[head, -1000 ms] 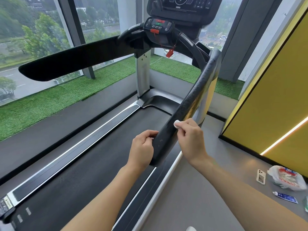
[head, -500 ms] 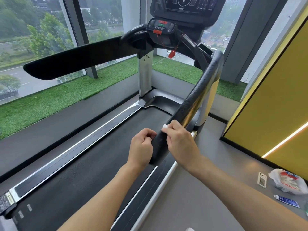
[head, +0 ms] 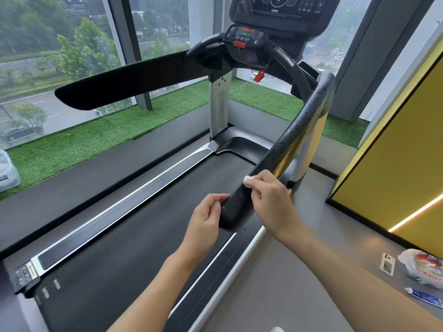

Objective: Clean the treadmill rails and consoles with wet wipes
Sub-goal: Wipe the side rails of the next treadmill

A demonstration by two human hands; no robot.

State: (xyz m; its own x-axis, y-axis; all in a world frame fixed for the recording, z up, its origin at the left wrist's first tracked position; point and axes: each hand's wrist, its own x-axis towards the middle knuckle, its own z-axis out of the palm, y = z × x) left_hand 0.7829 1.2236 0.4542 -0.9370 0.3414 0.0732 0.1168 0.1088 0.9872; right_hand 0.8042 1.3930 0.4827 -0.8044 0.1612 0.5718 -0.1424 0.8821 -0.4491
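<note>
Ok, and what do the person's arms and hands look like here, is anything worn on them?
The left forearm and right forearm are bare as far as the picture reaches, with no sleeve in view. The left hand and right hand have no gloves. No watch, bracelet or ring shows on the wrists or the visible fingers.

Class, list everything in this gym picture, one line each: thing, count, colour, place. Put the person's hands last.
right handrail: one, black, console to hands
left handrail: one, black, left side
console: one, black, top centre
safety clip: one, red, under console
belt: one, dark grey, between handrails
wet wipe: one, white, on right handrail
phone: one, white, floor right
plastic bag: one, white, beside phone
tube: one, blue-white, near plastic bag
right hand: one, pinching wet wipe
left hand: one, curled at right handrail's end
</note>
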